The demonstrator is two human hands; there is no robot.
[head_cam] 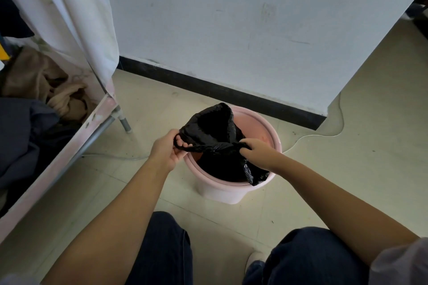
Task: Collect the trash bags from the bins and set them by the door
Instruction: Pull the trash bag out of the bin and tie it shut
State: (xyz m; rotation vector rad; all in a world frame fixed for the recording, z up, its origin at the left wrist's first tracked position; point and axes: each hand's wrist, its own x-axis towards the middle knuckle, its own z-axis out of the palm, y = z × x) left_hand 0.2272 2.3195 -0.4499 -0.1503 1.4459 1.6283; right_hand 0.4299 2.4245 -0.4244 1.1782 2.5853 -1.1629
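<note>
View: looking down from the person's head at two bare forearms reaching forward over a tiled floor [347,169], with dark trouser legs [308,259] showing at the bottom edge.

Bin: a round pink bin [234,190] is standing on the floor just in front of a white wall [231,18] with a black skirting strip [220,90] along its foot.

Trash bag: a black trash bag [213,127] is sitting inside the bin — its far side is rising above the rim, and a flap is hanging over the near right rim. A twisted band of the bag's top edge is stretching across the bin mouth between the two hands.

Left hand: the left hand [168,151] is hovering at the bin's left rim, its fingers [183,146] curling round the left end of the twisted band and gripping it.

Right hand: the right hand [256,150] is lying over the bin's right half, its fingers [243,147] curling round the right end of the band and bunching the plastic.

Left side: a fabric wardrobe with a pink frame [76,139] and a metal leg [125,122] is standing along the left edge of the floor — brown clothing [41,81] and dark clothing [23,134] are piling inside, and a white curtain [76,7] is hanging above.

Floor, right: a thin pale cable [333,132] is trailing past the wall's corner.
</note>
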